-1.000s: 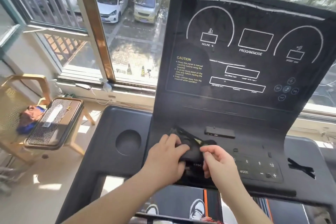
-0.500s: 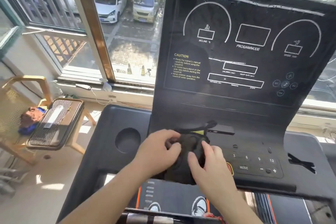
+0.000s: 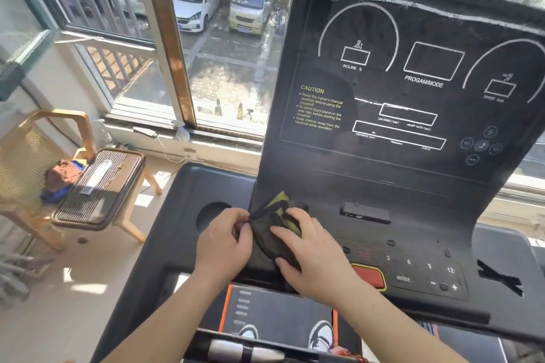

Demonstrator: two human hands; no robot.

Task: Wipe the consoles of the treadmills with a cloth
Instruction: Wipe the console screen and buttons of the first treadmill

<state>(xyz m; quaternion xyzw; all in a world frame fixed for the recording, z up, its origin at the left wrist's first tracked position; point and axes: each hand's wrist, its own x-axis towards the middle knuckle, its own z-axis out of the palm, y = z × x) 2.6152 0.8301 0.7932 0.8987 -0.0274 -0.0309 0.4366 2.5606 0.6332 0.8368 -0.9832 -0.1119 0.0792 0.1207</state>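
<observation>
A black treadmill console (image 3: 392, 174) stands in front of me, its upright display panel carrying white outlines and a yellow CAUTION text. A dark cloth with yellow-green patches (image 3: 272, 227) lies bunched on the console's lower left, just under the panel. My left hand (image 3: 224, 244) pinches the cloth's left edge with curled fingers. My right hand (image 3: 312, 256) lies on top of the cloth, its fingers and thumb bent round it. The cloth's lower part is hidden under my right hand.
A round cup recess (image 3: 211, 215) sits left of my hands. A red stop button (image 3: 368, 275) and a keypad with MODE and number keys (image 3: 424, 272) are to the right. A wooden chair (image 3: 44, 162) with a striped tray (image 3: 98, 186) stands by the window (image 3: 206, 47).
The cloth has been spread and shifted up and left against the panel's base, showing its yellow-green side. My right hand moved on top of it; my left hand slid to its left edge.
</observation>
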